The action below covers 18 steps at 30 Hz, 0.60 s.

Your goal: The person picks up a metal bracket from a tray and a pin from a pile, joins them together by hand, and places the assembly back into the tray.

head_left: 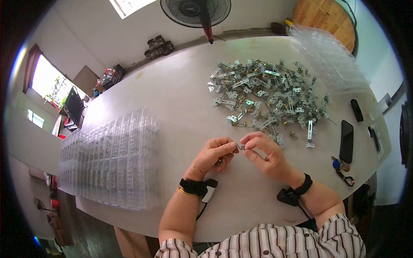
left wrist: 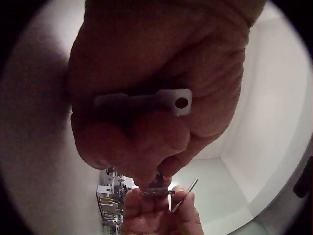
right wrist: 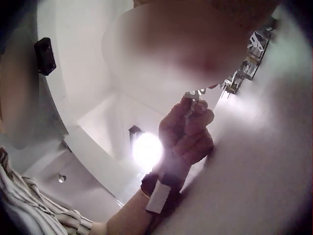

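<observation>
My left hand (head_left: 214, 155) curls round a flat metal strip with a round hole at its end (left wrist: 182, 103), seen across the palm in the left wrist view. At that hand's fingertips shows a small silvery bracket (right wrist: 194, 94), in the right wrist view. Facing it, my right hand (head_left: 267, 155) has thumb and fingers bent together, and in the left wrist view they pinch a thin metal rod (left wrist: 186, 194). Both hands meet over the table in front of the body. A large pile of metal latch-like parts (head_left: 266, 92) lies just beyond them.
Stacked clear plastic trays (head_left: 107, 161) stand on the left of the table (head_left: 180, 86); more clear trays (head_left: 329, 60) lie at the far right. A phone (head_left: 346, 142), keys (head_left: 341, 164) and a small black object (head_left: 356, 110) are on the right. A fan (head_left: 195, 13) stands behind.
</observation>
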Each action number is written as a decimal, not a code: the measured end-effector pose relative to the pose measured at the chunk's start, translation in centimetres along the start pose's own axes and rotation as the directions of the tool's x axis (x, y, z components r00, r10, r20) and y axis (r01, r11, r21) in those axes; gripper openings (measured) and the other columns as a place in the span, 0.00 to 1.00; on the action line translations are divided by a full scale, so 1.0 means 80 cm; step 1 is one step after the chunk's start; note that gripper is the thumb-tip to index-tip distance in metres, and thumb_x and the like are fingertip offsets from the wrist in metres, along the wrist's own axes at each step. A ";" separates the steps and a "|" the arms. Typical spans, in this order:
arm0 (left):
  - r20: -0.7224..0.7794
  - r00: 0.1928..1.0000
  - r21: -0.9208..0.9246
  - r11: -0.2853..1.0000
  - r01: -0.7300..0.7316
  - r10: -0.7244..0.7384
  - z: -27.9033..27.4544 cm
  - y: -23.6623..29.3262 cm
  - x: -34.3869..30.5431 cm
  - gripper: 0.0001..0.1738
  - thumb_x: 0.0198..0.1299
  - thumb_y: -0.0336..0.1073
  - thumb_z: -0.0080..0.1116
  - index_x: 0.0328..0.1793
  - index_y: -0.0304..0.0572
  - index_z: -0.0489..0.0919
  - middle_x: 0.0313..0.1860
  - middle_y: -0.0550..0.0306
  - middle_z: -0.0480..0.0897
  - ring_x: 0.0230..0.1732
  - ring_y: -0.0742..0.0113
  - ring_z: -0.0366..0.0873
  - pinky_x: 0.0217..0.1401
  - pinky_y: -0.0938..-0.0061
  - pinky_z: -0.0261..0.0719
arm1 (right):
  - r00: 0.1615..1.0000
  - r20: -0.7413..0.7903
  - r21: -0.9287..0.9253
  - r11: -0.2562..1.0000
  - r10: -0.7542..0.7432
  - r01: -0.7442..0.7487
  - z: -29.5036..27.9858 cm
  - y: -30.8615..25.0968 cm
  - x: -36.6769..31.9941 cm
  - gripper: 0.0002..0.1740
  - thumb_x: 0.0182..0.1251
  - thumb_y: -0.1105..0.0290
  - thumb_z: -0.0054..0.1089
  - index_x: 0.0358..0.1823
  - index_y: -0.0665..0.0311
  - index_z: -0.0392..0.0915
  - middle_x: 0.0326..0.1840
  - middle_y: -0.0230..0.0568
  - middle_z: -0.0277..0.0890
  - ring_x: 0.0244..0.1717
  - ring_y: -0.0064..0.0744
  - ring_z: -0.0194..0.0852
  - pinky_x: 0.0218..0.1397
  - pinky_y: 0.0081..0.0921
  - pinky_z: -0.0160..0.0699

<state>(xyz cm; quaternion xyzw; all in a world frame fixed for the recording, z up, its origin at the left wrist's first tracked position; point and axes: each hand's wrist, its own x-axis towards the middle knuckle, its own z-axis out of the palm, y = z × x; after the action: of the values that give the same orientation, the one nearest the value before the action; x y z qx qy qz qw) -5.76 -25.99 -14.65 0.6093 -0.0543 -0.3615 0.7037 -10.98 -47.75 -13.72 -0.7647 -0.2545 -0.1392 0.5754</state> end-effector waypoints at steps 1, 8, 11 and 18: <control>-0.001 1.000 0.000 1.000 0.000 0.000 -0.001 0.000 0.000 0.16 0.72 0.46 0.58 0.43 0.39 0.81 0.21 0.63 0.75 0.10 0.78 0.65 0.11 0.81 0.59 | 1.000 0.021 -0.037 0.999 0.004 -0.004 0.002 -0.001 -0.002 0.04 0.70 0.75 0.62 0.41 0.65 0.76 0.50 0.42 0.78 0.49 0.33 0.78 0.52 0.25 0.77; 0.065 0.997 -0.196 0.980 -0.024 0.038 0.001 0.003 -0.003 0.28 0.74 0.56 0.49 0.47 0.34 0.80 0.26 0.52 0.82 0.11 0.65 0.75 0.15 0.74 0.74 | 0.990 0.010 0.045 0.989 0.140 -0.141 0.006 0.003 -0.007 0.04 0.72 0.75 0.61 0.43 0.66 0.77 0.49 0.41 0.77 0.44 0.28 0.81 0.48 0.24 0.78; 0.137 0.987 -0.302 0.953 -0.038 0.082 -0.010 -0.005 0.006 0.31 0.75 0.56 0.45 0.53 0.29 0.78 0.34 0.47 0.84 0.21 0.58 0.82 0.27 0.68 0.82 | 0.942 -0.051 0.391 0.875 0.331 -0.286 0.013 0.008 -0.010 0.05 0.75 0.73 0.59 0.46 0.65 0.77 0.47 0.36 0.78 0.45 0.23 0.80 0.49 0.22 0.79; 0.079 0.884 -0.226 0.872 -0.435 0.461 -0.001 -0.007 0.011 0.26 0.74 0.41 0.52 0.72 0.32 0.69 0.68 0.41 0.74 0.70 0.53 0.73 0.71 0.55 0.73 | 0.866 -0.070 0.597 0.717 0.495 -0.361 0.007 0.018 -0.007 0.09 0.79 0.67 0.55 0.49 0.65 0.76 0.44 0.32 0.80 0.46 0.24 0.82 0.54 0.23 0.81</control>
<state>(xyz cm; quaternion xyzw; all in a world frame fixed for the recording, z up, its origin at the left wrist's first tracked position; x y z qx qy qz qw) -5.35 -26.46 -15.50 0.4808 -0.2030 -0.2308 0.8212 -10.67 -47.66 -15.32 -0.5762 -0.0323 -0.0053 0.8166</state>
